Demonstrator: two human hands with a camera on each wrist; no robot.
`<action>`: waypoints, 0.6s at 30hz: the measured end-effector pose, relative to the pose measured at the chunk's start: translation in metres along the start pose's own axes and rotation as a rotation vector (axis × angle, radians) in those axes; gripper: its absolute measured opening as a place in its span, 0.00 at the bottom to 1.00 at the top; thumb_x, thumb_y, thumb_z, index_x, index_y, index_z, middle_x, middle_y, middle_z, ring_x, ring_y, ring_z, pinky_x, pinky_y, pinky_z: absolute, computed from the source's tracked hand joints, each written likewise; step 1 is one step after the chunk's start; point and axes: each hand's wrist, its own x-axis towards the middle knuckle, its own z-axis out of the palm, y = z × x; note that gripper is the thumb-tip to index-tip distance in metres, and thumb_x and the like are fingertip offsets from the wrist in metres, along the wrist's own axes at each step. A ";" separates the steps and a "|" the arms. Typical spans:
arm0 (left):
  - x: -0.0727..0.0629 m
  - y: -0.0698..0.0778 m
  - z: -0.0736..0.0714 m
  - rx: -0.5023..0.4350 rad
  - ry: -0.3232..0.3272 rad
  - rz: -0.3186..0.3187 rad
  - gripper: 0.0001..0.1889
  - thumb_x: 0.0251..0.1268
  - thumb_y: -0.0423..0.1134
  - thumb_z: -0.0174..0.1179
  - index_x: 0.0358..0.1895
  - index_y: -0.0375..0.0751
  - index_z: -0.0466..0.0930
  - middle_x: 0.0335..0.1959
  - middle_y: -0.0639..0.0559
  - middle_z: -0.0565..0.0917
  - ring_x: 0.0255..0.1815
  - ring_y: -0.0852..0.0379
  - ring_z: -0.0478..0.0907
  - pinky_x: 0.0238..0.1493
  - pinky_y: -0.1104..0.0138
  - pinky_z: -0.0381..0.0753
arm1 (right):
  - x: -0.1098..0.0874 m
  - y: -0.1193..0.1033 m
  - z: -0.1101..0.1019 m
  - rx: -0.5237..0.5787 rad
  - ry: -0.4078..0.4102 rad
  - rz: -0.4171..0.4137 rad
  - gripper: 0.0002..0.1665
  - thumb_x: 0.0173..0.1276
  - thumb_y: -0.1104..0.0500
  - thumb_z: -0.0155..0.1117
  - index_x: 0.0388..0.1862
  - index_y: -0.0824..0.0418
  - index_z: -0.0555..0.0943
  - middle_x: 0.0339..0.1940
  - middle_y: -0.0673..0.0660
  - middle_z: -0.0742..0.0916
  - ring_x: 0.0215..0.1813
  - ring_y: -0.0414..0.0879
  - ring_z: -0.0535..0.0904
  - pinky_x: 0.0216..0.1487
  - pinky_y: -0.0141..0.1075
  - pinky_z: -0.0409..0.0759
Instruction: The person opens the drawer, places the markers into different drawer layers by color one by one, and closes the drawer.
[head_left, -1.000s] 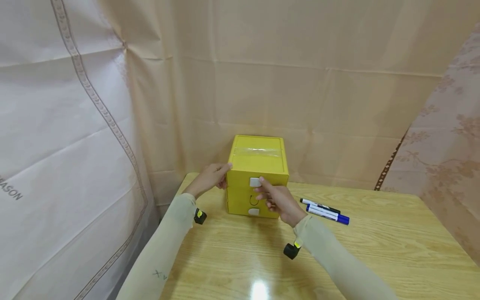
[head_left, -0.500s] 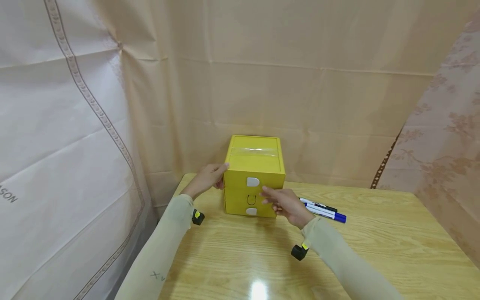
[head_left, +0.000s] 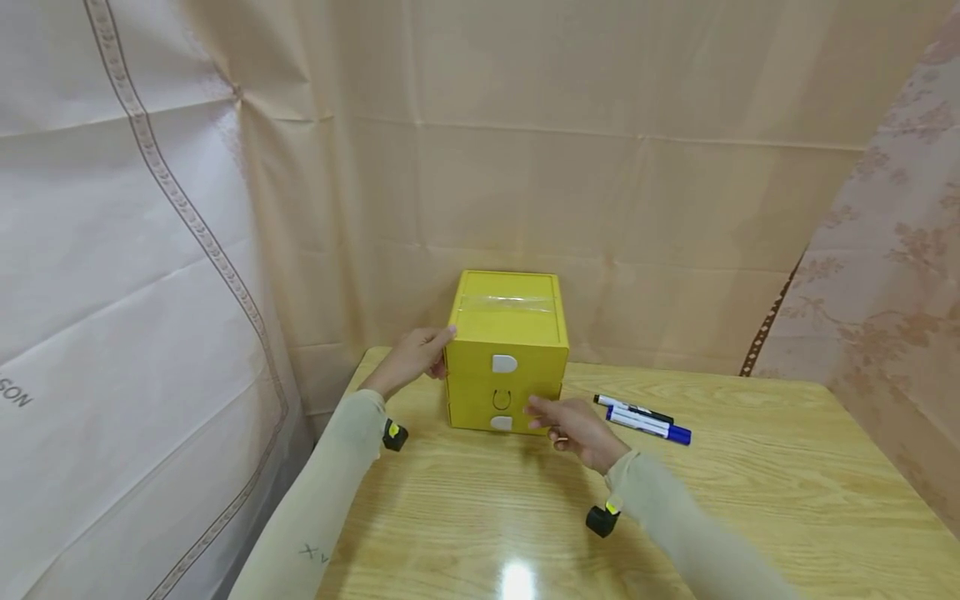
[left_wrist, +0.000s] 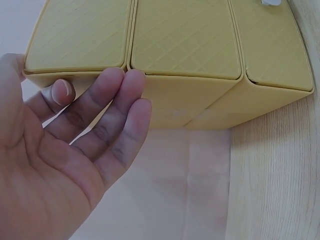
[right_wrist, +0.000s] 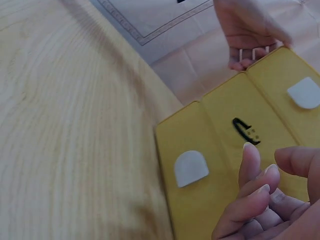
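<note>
A small yellow drawer box [head_left: 468, 371] stands near the back edge of the table, clear tape across its top. Its front has white tab handles [head_left: 505, 363] on the top and bottom drawers and a dark curved mark in the middle. My left hand [head_left: 408, 360] rests on the box's upper left edge, thumb at the top corner. In the left wrist view its fingertips [left_wrist: 134, 80] touch the side. Before the lower right front hovers my right hand [head_left: 577, 427], fingers loosely bent, holding nothing. In the right wrist view the lower tab [right_wrist: 191, 168] lies apart from its fingers.
A black marker [head_left: 651, 412] and a white marker with a blue cap [head_left: 678, 435] lie right of the box on the wooden table [head_left: 787, 467]. A beige cloth [head_left: 480, 183] hangs close behind the box, with a pale sheet [head_left: 150, 250] on the left.
My right hand has come away from the upper tab and moved down towards the lower drawer. The left hand stays at the box's edge. The view has shifted slightly.
</note>
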 end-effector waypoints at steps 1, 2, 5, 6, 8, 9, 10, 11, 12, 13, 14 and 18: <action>0.000 0.000 0.000 -0.004 0.001 0.000 0.34 0.77 0.69 0.45 0.33 0.39 0.77 0.30 0.39 0.83 0.36 0.38 0.84 0.44 0.56 0.86 | 0.000 0.002 0.001 -0.004 -0.005 -0.002 0.29 0.76 0.44 0.65 0.59 0.68 0.83 0.38 0.54 0.88 0.25 0.38 0.71 0.25 0.28 0.70; -0.001 0.000 0.000 -0.006 0.002 0.000 0.34 0.77 0.69 0.45 0.33 0.39 0.77 0.30 0.39 0.84 0.37 0.38 0.84 0.44 0.55 0.86 | 0.000 0.004 0.001 -0.002 -0.008 -0.003 0.29 0.76 0.45 0.65 0.59 0.69 0.82 0.37 0.54 0.88 0.25 0.37 0.70 0.25 0.28 0.70; -0.001 0.000 0.000 -0.012 0.004 0.000 0.34 0.77 0.70 0.45 0.33 0.39 0.77 0.30 0.38 0.84 0.37 0.37 0.84 0.44 0.55 0.86 | 0.000 0.007 0.004 -0.008 -0.015 -0.008 0.30 0.76 0.44 0.65 0.60 0.70 0.82 0.36 0.53 0.88 0.25 0.37 0.70 0.25 0.27 0.69; -0.001 -0.001 -0.001 -0.015 0.006 0.000 0.34 0.77 0.70 0.45 0.33 0.38 0.77 0.30 0.38 0.84 0.37 0.37 0.84 0.44 0.54 0.86 | 0.001 0.007 0.005 -0.009 -0.013 -0.007 0.30 0.76 0.44 0.65 0.59 0.69 0.82 0.36 0.53 0.88 0.25 0.37 0.70 0.25 0.27 0.69; -0.001 -0.001 -0.001 -0.015 0.008 -0.002 0.35 0.77 0.70 0.45 0.33 0.38 0.76 0.30 0.39 0.84 0.36 0.38 0.84 0.44 0.54 0.86 | 0.002 0.008 0.007 -0.005 -0.014 -0.007 0.30 0.76 0.45 0.65 0.59 0.69 0.82 0.36 0.53 0.89 0.25 0.37 0.70 0.25 0.27 0.69; -0.001 -0.001 -0.001 -0.015 0.009 -0.004 0.35 0.76 0.70 0.45 0.32 0.38 0.76 0.30 0.39 0.84 0.36 0.39 0.84 0.44 0.53 0.86 | 0.002 0.008 0.008 -0.002 -0.016 -0.006 0.30 0.76 0.45 0.65 0.59 0.69 0.82 0.36 0.53 0.89 0.25 0.37 0.70 0.25 0.27 0.69; 0.000 -0.001 0.000 -0.016 0.010 -0.005 0.35 0.76 0.70 0.45 0.32 0.38 0.76 0.30 0.40 0.83 0.35 0.40 0.84 0.45 0.52 0.86 | 0.003 0.008 0.010 0.003 -0.017 -0.007 0.29 0.76 0.45 0.65 0.59 0.69 0.82 0.36 0.53 0.89 0.25 0.37 0.70 0.25 0.27 0.69; 0.000 -0.001 0.000 -0.020 0.011 -0.008 0.35 0.76 0.70 0.45 0.32 0.39 0.76 0.30 0.40 0.83 0.35 0.40 0.84 0.46 0.50 0.86 | 0.003 0.008 0.011 0.011 -0.019 -0.007 0.29 0.75 0.45 0.66 0.59 0.69 0.82 0.36 0.53 0.89 0.25 0.37 0.70 0.25 0.27 0.68; 0.001 -0.001 0.000 -0.022 0.013 -0.012 0.34 0.76 0.70 0.45 0.32 0.39 0.76 0.29 0.40 0.83 0.35 0.40 0.84 0.47 0.49 0.86 | 0.004 0.008 0.012 0.019 -0.023 -0.007 0.29 0.75 0.45 0.66 0.58 0.69 0.82 0.36 0.53 0.89 0.25 0.37 0.70 0.25 0.27 0.68; 0.001 -0.001 0.001 -0.023 0.017 -0.016 0.34 0.76 0.70 0.45 0.33 0.39 0.77 0.29 0.40 0.83 0.35 0.40 0.84 0.47 0.47 0.85 | 0.004 0.008 0.014 0.028 -0.028 -0.007 0.29 0.75 0.45 0.66 0.58 0.69 0.83 0.36 0.54 0.89 0.26 0.37 0.70 0.25 0.27 0.68; 0.002 -0.001 0.001 -0.026 0.019 -0.018 0.33 0.77 0.69 0.46 0.33 0.40 0.77 0.29 0.40 0.83 0.35 0.41 0.84 0.48 0.46 0.85 | 0.005 0.009 0.015 0.034 -0.032 -0.008 0.28 0.75 0.45 0.66 0.56 0.68 0.84 0.37 0.54 0.89 0.26 0.37 0.70 0.26 0.28 0.69; 0.002 -0.001 0.002 -0.025 0.031 -0.022 0.33 0.77 0.68 0.47 0.35 0.40 0.80 0.29 0.39 0.82 0.33 0.43 0.85 0.44 0.49 0.87 | 0.010 0.010 0.019 0.055 -0.041 -0.005 0.28 0.75 0.44 0.66 0.56 0.67 0.84 0.38 0.54 0.89 0.25 0.36 0.71 0.26 0.28 0.69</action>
